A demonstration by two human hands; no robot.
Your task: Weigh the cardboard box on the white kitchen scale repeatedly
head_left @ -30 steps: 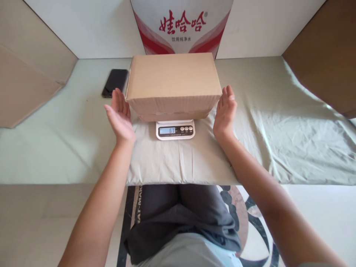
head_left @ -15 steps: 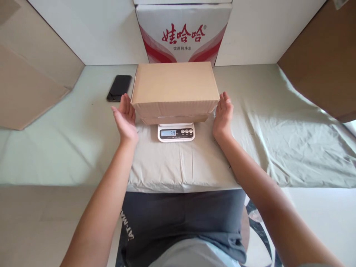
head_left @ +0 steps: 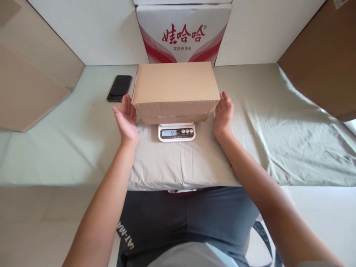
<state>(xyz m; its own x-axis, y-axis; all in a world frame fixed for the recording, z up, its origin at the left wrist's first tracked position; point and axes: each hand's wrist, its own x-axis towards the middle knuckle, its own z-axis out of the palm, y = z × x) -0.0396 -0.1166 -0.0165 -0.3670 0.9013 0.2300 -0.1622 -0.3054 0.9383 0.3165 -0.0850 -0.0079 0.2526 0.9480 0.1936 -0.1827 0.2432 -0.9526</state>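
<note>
A plain brown cardboard box [head_left: 175, 89] rests on a small white digital scale [head_left: 177, 132] whose display reads 54. My left hand [head_left: 125, 119] is held flat and upright at the box's left front corner, fingers together and stretched out. On the other side my right hand [head_left: 223, 116] stands the same way at the right front corner. Both palms face the box and lie against or very close to its sides; neither grips it.
The scale sits on a pale green cloth [head_left: 278, 122] over the table. A black phone [head_left: 119, 88] lies left of the box. A red and white printed carton [head_left: 183, 33] stands behind it. Brown cardboard sheets [head_left: 30, 89] lean at left and at right [head_left: 322, 55].
Both hands moved inward from a small gap to the box's sides. The scale reading fell from 67 to 54. The camera view shifted slightly.
</note>
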